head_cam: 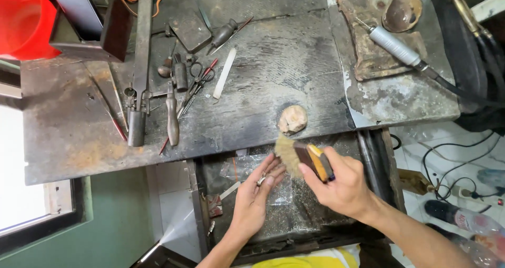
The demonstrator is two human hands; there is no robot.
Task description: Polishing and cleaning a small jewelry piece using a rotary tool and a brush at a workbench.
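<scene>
Over the open drawer [294,215] below the bench [273,89], the right hand [342,186] is clenched around a brush [307,160] by its yellow-and-dark handle, the pale bristles pointing left and pressed toward the fingertips [271,179] of the left hand [255,197]. The left hand pinches a small metal piece [261,180] between thumb and fingers; what kind of piece it is, is too small to tell. A clear plastic bag [281,194] lies in the drawer beneath both hands. Just above the brush, on the bench edge, sits a pale lump [292,119]. Farther left lie a white file [224,73], scissors [199,81], and a saw frame [139,62]. At the upper right a rotary handpiece [394,45] rests on a worn pad [371,52], its black cable running off right.
</scene>
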